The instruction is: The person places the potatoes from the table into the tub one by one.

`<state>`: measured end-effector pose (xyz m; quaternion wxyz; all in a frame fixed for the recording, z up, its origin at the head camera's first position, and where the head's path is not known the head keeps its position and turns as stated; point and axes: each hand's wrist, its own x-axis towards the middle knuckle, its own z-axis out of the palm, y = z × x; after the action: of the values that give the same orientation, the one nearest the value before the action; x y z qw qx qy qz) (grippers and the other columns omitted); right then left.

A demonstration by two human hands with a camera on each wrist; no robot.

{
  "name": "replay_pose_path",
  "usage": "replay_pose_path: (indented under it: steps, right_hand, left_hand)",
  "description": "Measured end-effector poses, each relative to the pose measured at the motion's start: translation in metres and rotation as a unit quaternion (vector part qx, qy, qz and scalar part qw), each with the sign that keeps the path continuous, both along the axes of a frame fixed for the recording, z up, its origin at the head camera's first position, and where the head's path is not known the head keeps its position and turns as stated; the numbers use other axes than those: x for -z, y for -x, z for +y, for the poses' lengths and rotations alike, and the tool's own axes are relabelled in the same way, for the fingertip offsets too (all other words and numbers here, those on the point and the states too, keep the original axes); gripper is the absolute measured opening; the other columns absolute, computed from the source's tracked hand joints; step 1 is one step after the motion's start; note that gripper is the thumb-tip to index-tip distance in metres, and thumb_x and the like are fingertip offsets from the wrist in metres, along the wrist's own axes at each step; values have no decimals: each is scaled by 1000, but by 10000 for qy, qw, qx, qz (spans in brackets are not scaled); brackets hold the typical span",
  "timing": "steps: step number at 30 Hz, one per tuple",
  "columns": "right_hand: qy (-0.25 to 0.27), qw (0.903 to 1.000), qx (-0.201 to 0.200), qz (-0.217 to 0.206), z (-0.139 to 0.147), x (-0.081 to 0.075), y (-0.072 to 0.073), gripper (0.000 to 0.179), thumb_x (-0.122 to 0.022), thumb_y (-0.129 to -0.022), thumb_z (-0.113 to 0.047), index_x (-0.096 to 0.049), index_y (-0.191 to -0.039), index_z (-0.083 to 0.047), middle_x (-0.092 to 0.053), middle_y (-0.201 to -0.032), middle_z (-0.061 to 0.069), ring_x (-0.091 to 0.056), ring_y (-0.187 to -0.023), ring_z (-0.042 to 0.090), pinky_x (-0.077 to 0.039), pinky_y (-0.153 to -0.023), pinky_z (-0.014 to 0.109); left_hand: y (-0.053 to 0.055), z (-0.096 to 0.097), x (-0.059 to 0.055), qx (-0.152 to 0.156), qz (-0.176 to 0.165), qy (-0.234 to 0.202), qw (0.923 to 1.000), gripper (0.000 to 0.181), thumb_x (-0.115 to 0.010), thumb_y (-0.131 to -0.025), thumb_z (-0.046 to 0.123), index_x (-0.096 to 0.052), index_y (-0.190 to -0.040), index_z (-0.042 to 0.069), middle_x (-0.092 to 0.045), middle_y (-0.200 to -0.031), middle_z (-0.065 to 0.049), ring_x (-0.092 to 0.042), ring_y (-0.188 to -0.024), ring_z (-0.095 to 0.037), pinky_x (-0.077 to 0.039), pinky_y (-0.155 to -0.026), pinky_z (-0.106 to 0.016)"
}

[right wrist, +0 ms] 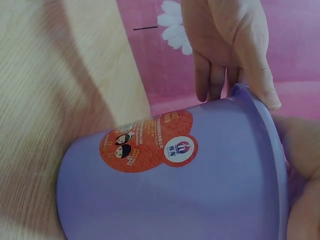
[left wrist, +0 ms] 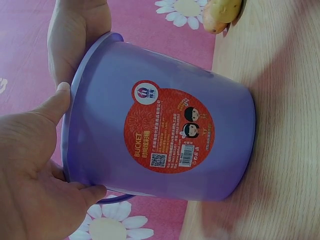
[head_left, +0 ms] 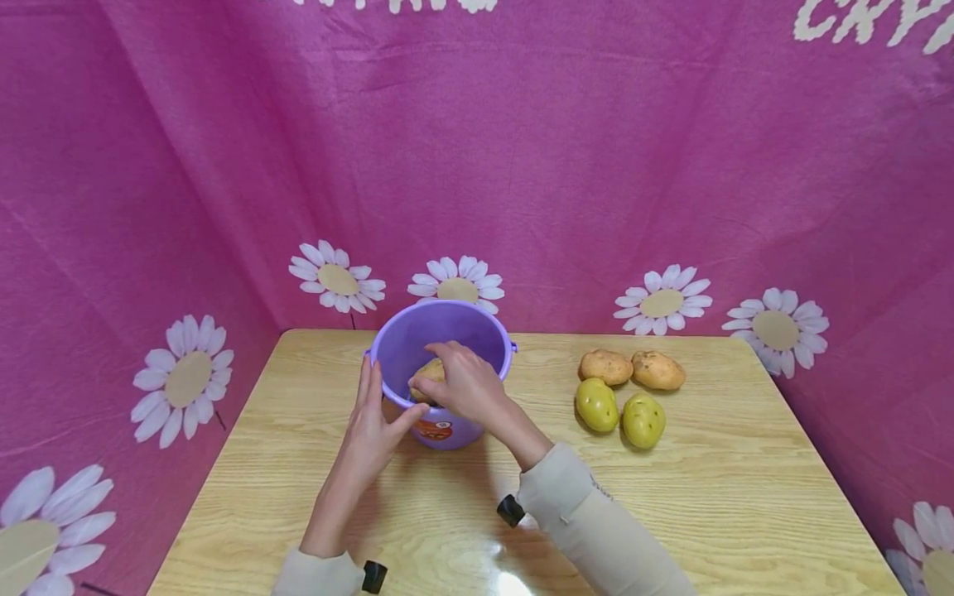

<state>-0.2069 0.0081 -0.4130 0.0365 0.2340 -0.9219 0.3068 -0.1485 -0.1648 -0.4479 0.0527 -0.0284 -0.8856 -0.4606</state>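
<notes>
A purple bucket (head_left: 447, 430) with a red label stands upright on the table, its mouth facing up. My left hand (head_left: 370, 426) holds it at the near left, thumb on the rim and long fingers along the outer wall; the left wrist view shows this hand (left wrist: 37, 165) close up. Inside the mouth, my right hand (head_left: 469, 385) grips a tan potato (head_left: 426, 383) between thumb and fingers. The bucket wall hides that potato in both wrist views. Whatever lies at the bottom of the bucket cannot be seen.
Right of the bucket, two brown potatoes (head_left: 606, 367) lie side by side. In front of them sit two yellow-green, pitted, potato-like pieces (head_left: 597, 405). The wooden table (head_left: 715, 497) ends against a magenta curtain (head_left: 566, 165) printed with daisies.
</notes>
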Motion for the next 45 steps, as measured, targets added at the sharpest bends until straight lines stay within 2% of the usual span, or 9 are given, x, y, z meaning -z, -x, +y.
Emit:
replay_pose_path:
  steps: [6,14,24,29,38,45]
  right_hand:
    - [131,9999,-34,67,2,0,0,56,-75,-95,-38,-64,-137,-2,-69,-127,13,-65,-118,29,-52,-101,47]
    - [776,9968,-153,104,7,-4,-1,55,-76,-95,-28,-62,-138,3,-66,-133,18,-64,-118,32,-50,-104,48]
    - [1199,9925,-126,206,25,-8,-1,51,-75,-96,-22,-61,-137,5,-67,-127,19,-66,-112,34,-55,-95,45]
    - [1290,9909,1,385,39,-12,1,50,-76,-95,-20,-61,-136,5,-68,-122,20,-68,-107,34,-56,-92,46]
    - [1404,9892,285,307,68,-18,4,51,-74,-97,-21,-60,-139,3,-67,-123,18,-68,-103,32,-58,-88,44]
    - [1681,9838,487,376,97,-18,4,51,-74,-96,-17,-59,-139,5,-67,-124,22,-65,-109,35,-57,-86,49]
  left_hand:
    - [0,0,0,12,-73,6,10000,107,-77,-95,37,-6,-163,-6,5,-172,-17,-11,-156,-40,-18,-123,-58]
    - [-1,1,1,23,-10,-9,10000,107,-77,-95,38,-6,-163,-6,4,-172,-18,-11,-155,-40,-18,-123,-57]
    - [-3,1,-1,26,-153,2,9999,107,-74,-96,43,-5,-164,-3,6,-173,-14,-9,-156,-40,-16,-123,-58]
    - [-2,0,0,26,-129,37,9999,106,-75,-96,40,-5,-164,-3,6,-173,-14,-8,-156,-39,-15,-123,-57]
    - [-2,0,-1,5,-77,52,10000,105,-76,-95,35,-7,-163,-5,5,-173,-16,-9,-156,-40,-15,-124,-56]
    - [-1,0,-1,4,-111,-11,9999,106,-76,-95,37,-6,-163,-4,6,-173,-14,-6,-156,-38,-13,-124,-56]
